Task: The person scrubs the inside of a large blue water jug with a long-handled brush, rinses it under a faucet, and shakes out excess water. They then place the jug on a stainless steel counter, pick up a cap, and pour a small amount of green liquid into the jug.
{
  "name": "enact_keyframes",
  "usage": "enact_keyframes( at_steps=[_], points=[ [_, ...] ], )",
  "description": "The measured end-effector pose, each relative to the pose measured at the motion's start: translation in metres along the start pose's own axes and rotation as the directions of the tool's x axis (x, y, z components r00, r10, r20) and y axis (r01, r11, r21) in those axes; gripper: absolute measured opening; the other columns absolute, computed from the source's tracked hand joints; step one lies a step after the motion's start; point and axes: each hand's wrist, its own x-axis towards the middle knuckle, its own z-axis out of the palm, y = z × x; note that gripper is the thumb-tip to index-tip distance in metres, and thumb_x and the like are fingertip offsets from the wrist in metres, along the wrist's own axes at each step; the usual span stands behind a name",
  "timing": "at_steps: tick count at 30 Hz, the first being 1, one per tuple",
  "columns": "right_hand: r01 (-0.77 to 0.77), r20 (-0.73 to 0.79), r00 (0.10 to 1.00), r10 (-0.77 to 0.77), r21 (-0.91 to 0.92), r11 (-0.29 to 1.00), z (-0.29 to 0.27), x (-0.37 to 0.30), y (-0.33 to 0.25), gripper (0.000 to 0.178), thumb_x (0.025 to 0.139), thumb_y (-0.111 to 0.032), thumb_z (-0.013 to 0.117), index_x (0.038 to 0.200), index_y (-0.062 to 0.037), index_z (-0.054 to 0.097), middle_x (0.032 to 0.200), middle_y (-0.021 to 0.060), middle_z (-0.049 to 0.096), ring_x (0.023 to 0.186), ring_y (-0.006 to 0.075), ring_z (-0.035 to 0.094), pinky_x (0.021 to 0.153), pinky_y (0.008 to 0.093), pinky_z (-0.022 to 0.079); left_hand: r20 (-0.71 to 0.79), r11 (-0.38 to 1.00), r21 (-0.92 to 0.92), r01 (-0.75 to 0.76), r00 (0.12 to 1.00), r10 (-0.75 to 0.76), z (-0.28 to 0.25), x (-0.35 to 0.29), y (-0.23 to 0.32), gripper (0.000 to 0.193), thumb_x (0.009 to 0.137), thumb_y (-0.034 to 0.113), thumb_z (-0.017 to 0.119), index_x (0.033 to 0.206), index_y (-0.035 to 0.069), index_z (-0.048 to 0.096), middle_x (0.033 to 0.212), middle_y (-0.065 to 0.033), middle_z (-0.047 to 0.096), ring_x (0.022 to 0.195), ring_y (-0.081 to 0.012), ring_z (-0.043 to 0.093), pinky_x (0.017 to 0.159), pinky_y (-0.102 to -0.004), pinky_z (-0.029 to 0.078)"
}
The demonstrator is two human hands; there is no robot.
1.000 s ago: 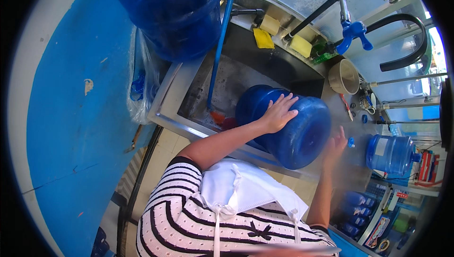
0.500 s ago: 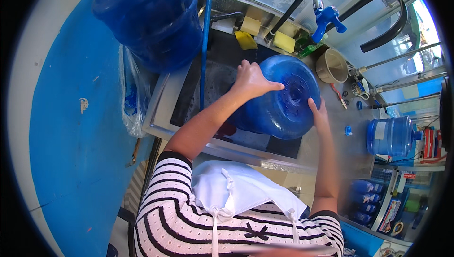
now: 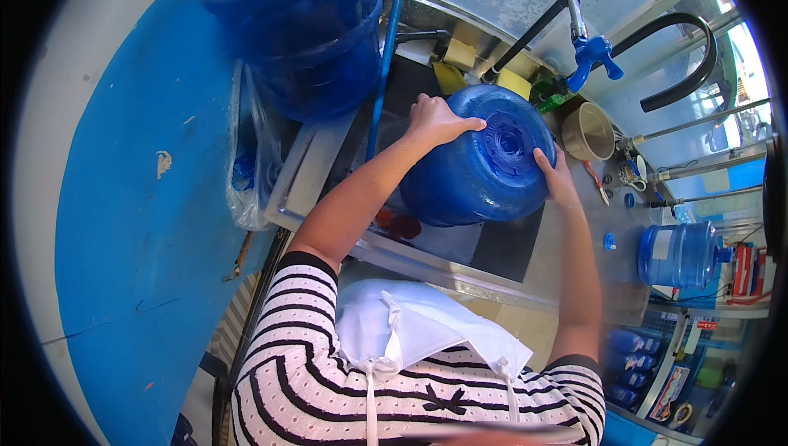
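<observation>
A large blue water jug [image 3: 468, 175] is tilted over the sink [image 3: 394, 257], its round ridged base turned up toward me. My left hand [image 3: 439, 123] grips the jug's upper left side, thumb laid over the edge of the base. On the opposite side, my right hand [image 3: 556, 175] presses against the rim of the base with its thumb on top. The jug's neck is hidden beneath its body. A reddish thing [image 3: 402, 227] lies in the sink below the jug, too unclear to name.
Another large blue jug [image 3: 304, 44] stands at the far left beside a blue pipe [image 3: 386, 77]. Behind the sink are a faucet with a blue handle [image 3: 593, 60], a yellow sponge [image 3: 514, 85] and a beige bucket [image 3: 588, 132]. A clear blue jug [image 3: 677, 255] lies at the right.
The jug has tipped slightly, with its base shifting up and a little left, and both hands have kept hold. The whole view has shifted, so the surroundings appear farther right.
</observation>
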Motion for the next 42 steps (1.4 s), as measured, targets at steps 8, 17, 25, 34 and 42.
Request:
enact_keyframes(
  at_steps=[8, 17, 25, 34, 42],
  points=[
    [-0.101, 0.014, 0.995, 0.103, -0.105, 0.989, -0.006, -0.016, -0.020, 0.102, 0.082, -0.067, 0.064, 0.153, -0.0060, 0.025, 0.126, 0.0219, 0.061, 0.098, 0.0318, 0.068, 0.063, 0.0400, 0.057, -0.064, 0.998, 0.005, -0.063, 0.996, 0.064, 0.004, -0.001, 0.003, 0.098, 0.059, 0.073, 0.077, 0.098, -0.016, 0.068, 0.119, -0.0348, 0.057, 0.113, -0.0419, 0.059, 0.096, -0.0421, 0.049],
    [0.553, 0.223, 0.813, -0.538, -0.586, 0.593, -0.001, -0.056, -0.225, 0.065, 0.086, -0.046, 0.069, 0.133, -0.0025, 0.056, 0.108, 0.0260, 0.066, 0.102, 0.0402, 0.064, 0.089, 0.0439, 0.050, -0.084, 0.997, -0.041, -0.069, 0.994, 0.066, 0.011, 0.006, -0.006, 0.097, 0.057, 0.070, 0.079, 0.103, -0.015, 0.066, 0.122, -0.0351, 0.055, 0.117, -0.0445, 0.056, 0.100, -0.0441, 0.046],
    [0.913, -0.008, 0.387, -0.922, -0.132, 0.385, 0.074, 0.040, -0.462, 0.045, 0.089, -0.028, 0.067, 0.126, -0.0030, 0.059, 0.108, 0.0195, 0.066, 0.107, 0.0257, 0.064, 0.086, 0.0402, 0.051, -0.032, 0.997, -0.063, -0.053, 0.998, 0.051, -0.001, 0.007, -0.013, 0.097, 0.060, 0.070, 0.078, 0.105, -0.015, 0.066, 0.120, -0.0331, 0.057, 0.114, -0.0436, 0.058, 0.098, -0.0456, 0.047],
    [0.895, -0.089, 0.240, -0.967, 0.405, 0.185, 0.154, 0.165, -0.644, 0.025, 0.079, -0.017, 0.068, 0.102, -0.0083, 0.062, 0.096, 0.0066, 0.059, 0.100, 0.0208, 0.054, 0.089, 0.0406, 0.045, 0.062, 0.997, -0.081, -0.020, 0.998, 0.025, -0.012, 0.009, -0.022, 0.093, 0.064, 0.065, 0.079, 0.112, -0.014, 0.063, 0.125, -0.0288, 0.054, 0.119, -0.0403, 0.053, 0.102, -0.0432, 0.044],
    [0.792, -0.309, 0.260, -0.915, 0.610, 0.019, 0.003, 0.120, -0.588, 0.040, 0.086, -0.035, 0.064, 0.117, -0.0099, 0.057, 0.107, 0.0104, 0.060, 0.109, 0.0244, 0.054, 0.094, 0.0535, 0.040, -0.056, 0.991, -0.103, -0.081, 0.996, 0.075, -0.001, 0.015, -0.031, 0.098, 0.059, 0.068, 0.079, 0.104, -0.018, 0.064, 0.119, -0.0366, 0.057, 0.113, -0.0442, 0.058, 0.099, -0.0437, 0.048]
  ],
)
